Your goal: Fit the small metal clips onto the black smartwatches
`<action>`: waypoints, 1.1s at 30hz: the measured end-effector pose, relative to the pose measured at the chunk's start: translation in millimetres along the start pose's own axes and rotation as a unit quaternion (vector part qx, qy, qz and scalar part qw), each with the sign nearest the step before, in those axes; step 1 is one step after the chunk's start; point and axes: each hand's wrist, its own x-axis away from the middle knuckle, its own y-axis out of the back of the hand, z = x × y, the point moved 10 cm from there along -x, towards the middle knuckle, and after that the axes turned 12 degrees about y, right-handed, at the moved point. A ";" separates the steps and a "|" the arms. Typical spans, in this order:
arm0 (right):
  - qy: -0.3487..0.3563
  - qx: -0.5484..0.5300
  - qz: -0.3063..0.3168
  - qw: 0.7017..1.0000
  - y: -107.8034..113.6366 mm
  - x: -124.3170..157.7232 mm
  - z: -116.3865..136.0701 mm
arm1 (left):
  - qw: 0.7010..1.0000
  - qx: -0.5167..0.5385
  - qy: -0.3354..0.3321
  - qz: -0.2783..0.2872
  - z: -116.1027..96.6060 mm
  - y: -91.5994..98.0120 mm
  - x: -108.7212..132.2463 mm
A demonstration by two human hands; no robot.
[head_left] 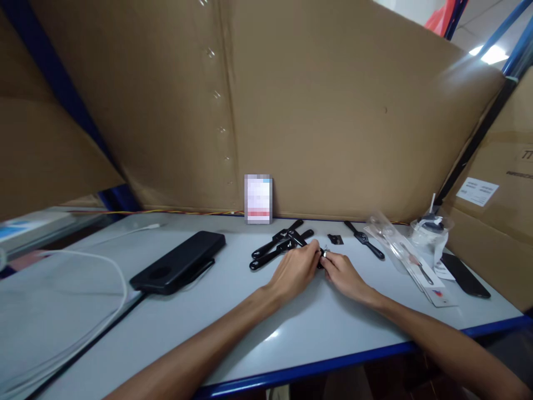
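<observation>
My left hand (296, 268) is closed round a black handled tool (297, 239), whose upper end sticks out beyond the fingers. Close against it, my right hand (342, 273) pinches a small shiny piece (325, 254) at the tool's near end; the fingers hide most of it. Two similar black tools (266, 258) lie just left of my hands, partly overlapping. Another black tool (364, 239) rests on the table to the right, and a small black part (335, 239) lies beyond my right hand.
A black power bank (179, 264) and white cables (119, 264) are at left. A lit screen (258, 199) leans on the cardboard wall (316, 111). Clear packaging (410, 261), a lidded cup (428, 230) and a black phone (465, 275) stand or lie at right.
</observation>
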 end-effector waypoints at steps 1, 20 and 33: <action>0.005 0.009 -0.002 1.000 0.6 0.1 1.1 | 0.999 0.044 0.019 -0.005 3.6 0.9 -0.9; 0.001 0.010 -0.011 1.000 2.4 0.1 1.3 | 0.997 -0.048 -0.049 -0.021 -2.4 -1.1 3.4; -0.003 -0.014 -0.006 1.000 0.1 -1.3 -3.1 | 0.988 -0.065 -0.126 -0.061 -15.2 1.7 7.4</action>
